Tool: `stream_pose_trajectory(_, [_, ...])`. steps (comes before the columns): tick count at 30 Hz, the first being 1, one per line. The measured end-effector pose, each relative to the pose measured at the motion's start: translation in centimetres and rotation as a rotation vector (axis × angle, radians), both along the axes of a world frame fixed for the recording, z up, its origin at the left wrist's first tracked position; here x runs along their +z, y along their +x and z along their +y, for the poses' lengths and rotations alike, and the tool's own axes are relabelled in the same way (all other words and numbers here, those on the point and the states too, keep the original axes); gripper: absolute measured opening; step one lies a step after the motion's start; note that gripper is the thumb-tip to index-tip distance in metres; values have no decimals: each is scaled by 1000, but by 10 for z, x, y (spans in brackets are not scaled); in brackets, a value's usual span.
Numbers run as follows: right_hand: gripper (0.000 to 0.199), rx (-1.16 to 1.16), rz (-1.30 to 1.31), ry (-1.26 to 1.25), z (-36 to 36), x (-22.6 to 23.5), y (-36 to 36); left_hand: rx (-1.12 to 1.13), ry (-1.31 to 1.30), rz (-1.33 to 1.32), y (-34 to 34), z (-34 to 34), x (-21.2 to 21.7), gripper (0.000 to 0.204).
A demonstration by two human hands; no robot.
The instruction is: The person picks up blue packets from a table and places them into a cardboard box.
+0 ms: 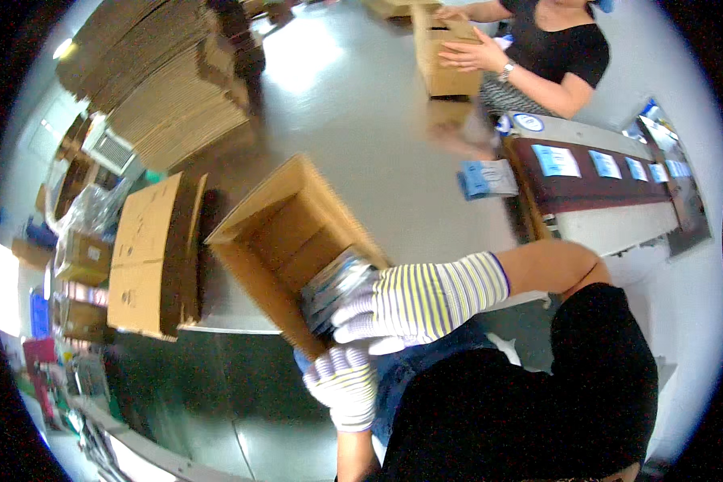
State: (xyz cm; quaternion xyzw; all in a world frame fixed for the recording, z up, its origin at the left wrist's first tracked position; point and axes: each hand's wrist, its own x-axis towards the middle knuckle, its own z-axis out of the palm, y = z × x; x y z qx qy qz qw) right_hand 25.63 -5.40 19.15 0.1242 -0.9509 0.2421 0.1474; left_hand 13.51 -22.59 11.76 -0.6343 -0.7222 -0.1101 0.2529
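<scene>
Head view. The right hand (394, 309), in a striped knit glove, reaches across into the open cardboard box (293, 241), which lies tipped on its side on the grey table (361, 120) with its mouth toward the person. Its grip is closed around a stack of flat glossy packets (337, 285), held at the lower corner of the box mouth, partly inside. The left hand (345, 386), in a like glove, sits under the near lower edge of the box, fingers curled against the cardboard (whether it clamps the wall or only props it cannot be told).

Progress, as judged: the box is erected and loading is under way; the interior beyond the packets looks largely bare, so most of the filling appears outstanding, and the flaps are unsealed.

Surroundings: a flattened carton (157, 253) lies just left of the box, with a tall pile of flat cartons (165, 88) behind it. Across the table a co-worker's hands (474, 52) rest on a second upright box (442, 56). Blue-labelled packets (486, 177) lie near a dark tray (602, 181) at the right.
</scene>
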Motion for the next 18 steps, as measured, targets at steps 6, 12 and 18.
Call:
stream_pose_trajectory(6, [38, -528, 388, -104, 28, -23, 37, 47, 167, -48, -9, 20, 2, 30])
stream_pose_trajectory(12, [47, -861, -147, 154, 41, -120, 70, 5, 144, -36, -5, 22, 3, 27])
stream_pose_trajectory(18, [49, -874, -97, 173, 32, -187, 66, 12, 127, -49, -5, 18, 0, 28])
